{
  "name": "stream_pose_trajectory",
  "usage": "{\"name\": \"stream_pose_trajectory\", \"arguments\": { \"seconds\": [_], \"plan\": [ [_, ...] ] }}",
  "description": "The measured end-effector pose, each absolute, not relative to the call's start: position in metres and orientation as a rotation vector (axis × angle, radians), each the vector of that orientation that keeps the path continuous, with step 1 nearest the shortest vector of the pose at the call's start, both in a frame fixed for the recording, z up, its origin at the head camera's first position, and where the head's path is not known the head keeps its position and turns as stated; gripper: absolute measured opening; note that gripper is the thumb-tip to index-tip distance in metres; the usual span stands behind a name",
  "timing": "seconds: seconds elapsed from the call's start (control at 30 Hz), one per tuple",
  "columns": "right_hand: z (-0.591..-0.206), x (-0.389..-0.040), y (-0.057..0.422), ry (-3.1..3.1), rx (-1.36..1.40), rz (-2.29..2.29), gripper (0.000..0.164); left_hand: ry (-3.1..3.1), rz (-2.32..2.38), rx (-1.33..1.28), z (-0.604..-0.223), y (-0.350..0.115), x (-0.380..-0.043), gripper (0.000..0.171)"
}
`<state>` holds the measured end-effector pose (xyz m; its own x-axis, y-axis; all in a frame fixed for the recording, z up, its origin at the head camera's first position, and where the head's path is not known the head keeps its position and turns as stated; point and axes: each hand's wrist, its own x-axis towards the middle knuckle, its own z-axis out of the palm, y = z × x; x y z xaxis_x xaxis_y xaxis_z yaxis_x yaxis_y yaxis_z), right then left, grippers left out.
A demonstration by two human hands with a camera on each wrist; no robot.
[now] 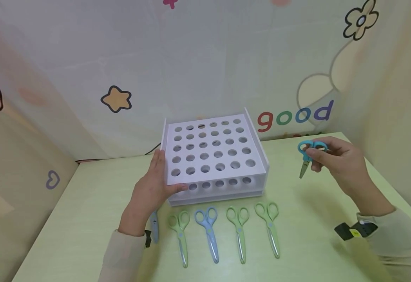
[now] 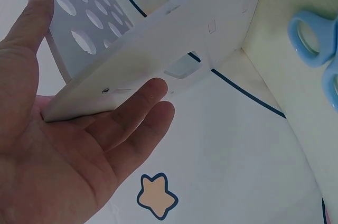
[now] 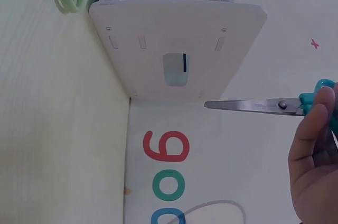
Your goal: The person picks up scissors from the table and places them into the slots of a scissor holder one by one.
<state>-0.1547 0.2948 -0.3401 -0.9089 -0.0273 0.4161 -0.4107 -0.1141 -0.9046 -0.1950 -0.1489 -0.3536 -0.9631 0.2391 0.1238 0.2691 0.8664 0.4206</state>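
A white rack (image 1: 211, 155) with rows of round holes stands on the table. My left hand (image 1: 149, 188) grips its near left corner, thumb across the front edge and fingers along the outer side panel (image 2: 142, 71). To the right of the rack, my right hand (image 1: 339, 160) pinches small scissors (image 1: 307, 157) by their blue handles, raised above the table. Their closed metal blades (image 3: 248, 106) point down in the head view. Before the rack lie green scissors (image 1: 181, 235), blue scissors (image 1: 210, 237) and more green scissors (image 1: 239, 237). My left wrist partly hides another blue pair (image 1: 154, 227).
The pale green table (image 1: 85, 219) meets a printed cloth backdrop (image 1: 198, 58) behind the rack. Cloth also hangs at both sides. A dark cord (image 1: 152, 150) runs along the table's back edge. The rightmost green scissors (image 1: 271, 231) lie nearest the right forearm.
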Motion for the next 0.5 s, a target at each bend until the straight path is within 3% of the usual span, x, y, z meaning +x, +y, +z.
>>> {"name": "stream_pose_trajectory", "arguments": {
  "seconds": [0.5],
  "plan": [
    [-0.324,-0.152,0.266,-1.791,0.65,1.893,0.02,-2.958,-0.681,-0.419,-0.355,-0.15,-0.194,0.122]
  ]
}}
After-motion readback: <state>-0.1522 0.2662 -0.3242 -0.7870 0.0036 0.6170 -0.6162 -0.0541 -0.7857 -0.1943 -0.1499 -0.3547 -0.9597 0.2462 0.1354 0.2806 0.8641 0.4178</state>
